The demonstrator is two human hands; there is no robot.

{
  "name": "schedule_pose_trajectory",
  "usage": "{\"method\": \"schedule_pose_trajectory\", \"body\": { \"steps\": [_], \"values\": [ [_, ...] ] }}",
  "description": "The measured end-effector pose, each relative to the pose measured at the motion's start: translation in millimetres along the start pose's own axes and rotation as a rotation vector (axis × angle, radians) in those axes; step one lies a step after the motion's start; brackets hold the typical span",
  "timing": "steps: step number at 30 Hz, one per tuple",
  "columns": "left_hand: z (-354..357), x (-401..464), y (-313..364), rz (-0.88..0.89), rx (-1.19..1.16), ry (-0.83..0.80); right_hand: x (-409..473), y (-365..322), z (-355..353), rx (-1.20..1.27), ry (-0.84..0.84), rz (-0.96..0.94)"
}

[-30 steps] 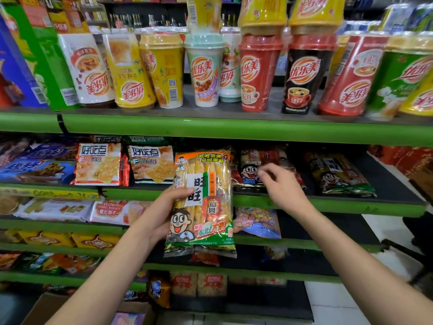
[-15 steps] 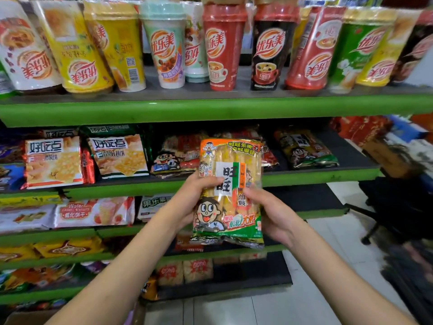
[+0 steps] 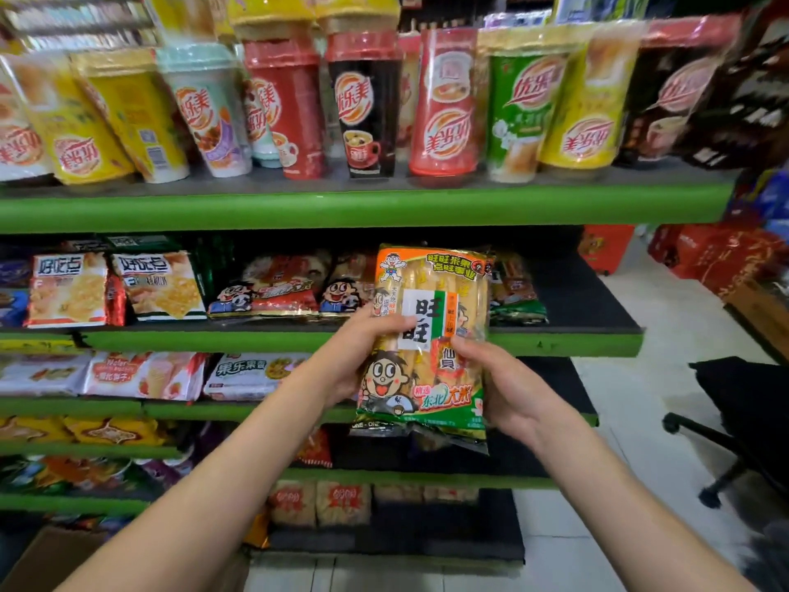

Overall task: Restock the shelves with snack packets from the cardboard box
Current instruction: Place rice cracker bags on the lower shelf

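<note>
Head view: both hands on one snack packet (image 3: 429, 335), held upright in mid-air in front of the second shelf (image 3: 324, 341) from the top, w/ its upper edge overlapping the dark gap under the top shelf (image 3: 363, 207). Left hand (image 3: 358, 352) grips the packet's left edge, thumb across the white label on the front. Right hand (image 3: 508, 390) grips the right edge lower down, fingertips curled over the front near the orange panel. Packet is clear plastic w/ orange top band, cartoon face lower left, green band at the bottom; pale stick-shaped crackers show through.

Behind it on the second shelf: red cartoon-face packets (image 3: 277, 288) lying flat to the left, a green-edged packet (image 3: 514, 292) just right of the held one, cracker packs (image 3: 115, 288) further left. Top shelf carries a row of tall drink cups (image 3: 367, 104), red, black, yellow, green, mint. Lower shelves hold more flat packets, blurred. Cardboard box (image 3: 47, 561) corner shows at bottom left, mostly hidden by the left forearm. Black chair (image 3: 743, 420) stands on the tiled floor, right.
</note>
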State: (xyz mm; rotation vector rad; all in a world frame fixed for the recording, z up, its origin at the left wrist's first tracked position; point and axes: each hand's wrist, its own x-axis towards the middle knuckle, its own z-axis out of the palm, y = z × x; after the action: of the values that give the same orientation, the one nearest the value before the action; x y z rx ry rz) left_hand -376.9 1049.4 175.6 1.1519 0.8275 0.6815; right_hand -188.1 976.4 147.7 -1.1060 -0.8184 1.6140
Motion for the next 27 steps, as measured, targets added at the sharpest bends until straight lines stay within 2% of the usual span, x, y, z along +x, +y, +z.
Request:
{"method": "schedule_pose_trajectory", "body": {
  "steps": [6, 17, 24, 27],
  "values": [
    [54, 4, -8, -0.005, 0.020, 0.101, -20, -14, -52, 0.019, -0.091, 0.039],
    [98, 12, -16, -0.015, 0.038, 0.277, -28, -17, -96, 0.062, -0.095, 0.048],
    [112, 22, -14, -0.020, -0.036, 0.240, -32, -30, -120, 0.127, -0.040, 0.038],
    [102, 22, -6, -0.008, -0.131, 0.274, -32, -40, -139, 0.114, 0.058, 0.012]
  ]
}}
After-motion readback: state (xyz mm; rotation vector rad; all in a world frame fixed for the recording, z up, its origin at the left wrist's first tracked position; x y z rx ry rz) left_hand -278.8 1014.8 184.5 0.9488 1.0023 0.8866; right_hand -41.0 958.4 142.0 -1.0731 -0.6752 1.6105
